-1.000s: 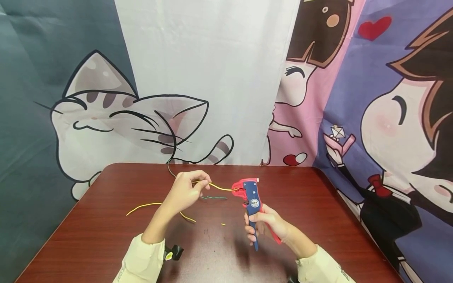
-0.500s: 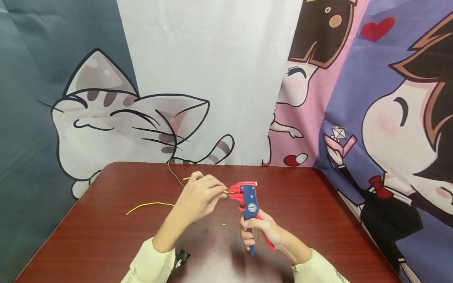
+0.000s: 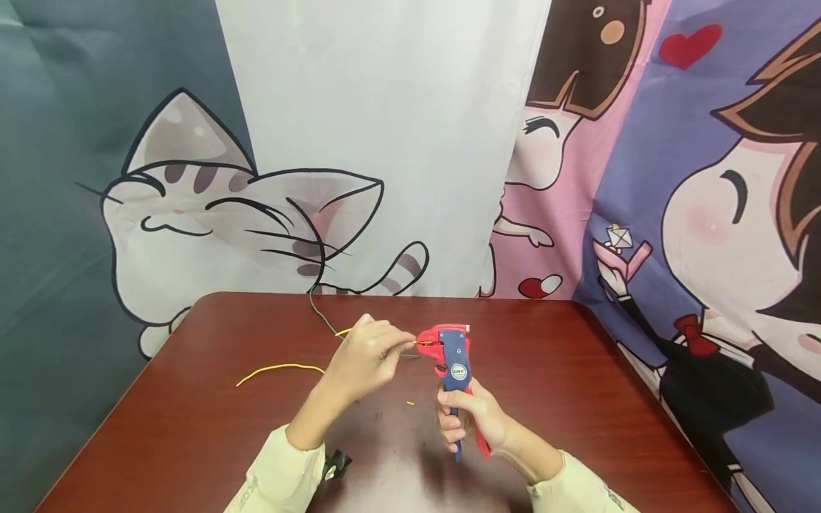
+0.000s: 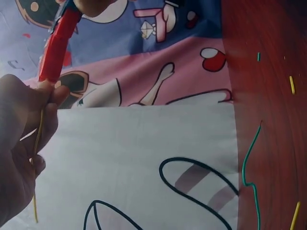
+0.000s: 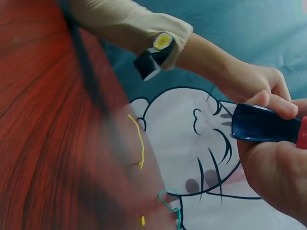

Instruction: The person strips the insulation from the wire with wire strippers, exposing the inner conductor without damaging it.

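My right hand (image 3: 477,417) grips a red and blue wire stripper (image 3: 457,353), held upright above the table with its red mouth facing left. Its handles sit fairly close together within the fingers. At that mouth, my left hand (image 3: 368,356) pinches a yellow wire (image 4: 38,132) between thumb and forefinger, and the wire's end lies in the mouth. The rest of this wire trails down along the palm in the left wrist view. From the right wrist, the blue handle (image 5: 266,123) shows between the right thumb and fingers.
On the brown table (image 3: 192,442) lie a loose yellow wire (image 3: 279,367), a green wire (image 4: 247,167), a short yellow piece (image 3: 410,403) and a tiny green bit (image 4: 259,56). A thin grey cord (image 3: 318,311) runs to the back edge. A printed cloth (image 3: 398,142) hangs behind.
My left hand has moved right along the wire, from a little way off to right at the stripper's mouth. The stripper's handles have come closer together in my right hand.
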Demonstrator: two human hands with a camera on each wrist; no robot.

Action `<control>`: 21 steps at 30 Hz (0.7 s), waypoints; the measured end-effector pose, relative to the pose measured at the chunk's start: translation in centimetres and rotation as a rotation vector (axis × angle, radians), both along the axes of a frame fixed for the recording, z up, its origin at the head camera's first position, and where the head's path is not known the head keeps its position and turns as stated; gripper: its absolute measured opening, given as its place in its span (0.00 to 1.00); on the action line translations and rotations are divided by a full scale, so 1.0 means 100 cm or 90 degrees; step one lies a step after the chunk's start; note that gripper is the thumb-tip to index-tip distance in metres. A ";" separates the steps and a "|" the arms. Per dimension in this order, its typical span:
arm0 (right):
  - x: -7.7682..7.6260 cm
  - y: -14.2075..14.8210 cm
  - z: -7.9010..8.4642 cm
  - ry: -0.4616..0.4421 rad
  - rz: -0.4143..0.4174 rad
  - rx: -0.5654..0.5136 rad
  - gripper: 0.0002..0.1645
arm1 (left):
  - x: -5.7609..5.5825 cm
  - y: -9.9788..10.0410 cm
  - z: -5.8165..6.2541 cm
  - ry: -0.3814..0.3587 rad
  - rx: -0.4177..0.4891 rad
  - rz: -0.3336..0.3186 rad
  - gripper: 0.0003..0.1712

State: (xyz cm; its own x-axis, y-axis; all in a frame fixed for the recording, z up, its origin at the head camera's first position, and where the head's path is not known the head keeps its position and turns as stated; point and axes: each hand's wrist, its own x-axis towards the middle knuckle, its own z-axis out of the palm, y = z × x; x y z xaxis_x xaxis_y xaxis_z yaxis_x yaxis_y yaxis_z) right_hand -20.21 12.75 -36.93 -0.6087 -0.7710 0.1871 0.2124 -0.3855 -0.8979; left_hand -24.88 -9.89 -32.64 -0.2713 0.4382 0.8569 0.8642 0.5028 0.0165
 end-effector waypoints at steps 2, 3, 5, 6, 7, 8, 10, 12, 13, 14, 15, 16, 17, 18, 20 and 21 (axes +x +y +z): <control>0.000 -0.001 0.001 0.003 -0.006 -0.007 0.13 | 0.000 0.001 0.002 -0.015 0.009 -0.002 0.03; 0.000 -0.002 0.001 0.005 -0.003 -0.012 0.13 | 0.000 0.001 0.003 -0.021 0.012 -0.002 0.03; 0.000 -0.002 0.001 0.008 0.005 -0.016 0.14 | 0.001 0.001 0.004 -0.028 0.019 -0.003 0.04; -0.001 -0.002 0.002 0.001 0.017 -0.013 0.14 | 0.002 0.001 0.003 -0.029 0.019 0.000 0.04; -0.001 0.000 0.002 -0.002 0.023 -0.011 0.14 | 0.002 0.001 0.004 -0.029 0.018 -0.002 0.05; -0.002 0.002 0.002 -0.002 0.029 -0.010 0.14 | 0.002 0.002 0.004 -0.031 0.016 -0.005 0.05; -0.003 0.007 0.003 -0.007 0.050 -0.007 0.14 | 0.003 0.003 0.004 -0.028 0.001 0.002 0.05; -0.004 0.012 0.005 -0.019 0.079 -0.008 0.13 | 0.004 0.003 0.004 -0.026 -0.012 0.018 0.05; -0.005 0.013 0.006 -0.018 0.088 -0.013 0.13 | 0.004 0.003 0.005 -0.028 -0.014 0.026 0.05; -0.006 0.014 0.006 -0.019 0.101 -0.018 0.13 | 0.005 0.002 0.005 -0.028 -0.018 0.037 0.05; -0.007 0.015 0.006 -0.022 0.118 -0.026 0.14 | 0.005 0.002 0.005 -0.028 -0.021 0.051 0.05; -0.008 0.015 0.006 -0.023 0.130 -0.035 0.16 | 0.005 0.002 0.005 -0.032 -0.020 0.060 0.05; -0.009 0.015 0.006 -0.020 0.142 -0.048 0.18 | 0.005 0.001 0.005 -0.036 -0.019 0.068 0.05; -0.009 0.016 0.006 -0.019 0.151 -0.058 0.20 | 0.005 0.001 0.005 -0.041 -0.020 0.074 0.05; -0.012 0.015 0.006 -0.008 0.169 -0.076 0.25 | 0.005 -0.002 0.005 -0.042 -0.024 0.090 0.06; -0.013 0.015 0.006 -0.005 0.170 -0.080 0.27 | 0.004 -0.003 0.004 -0.042 -0.026 0.097 0.06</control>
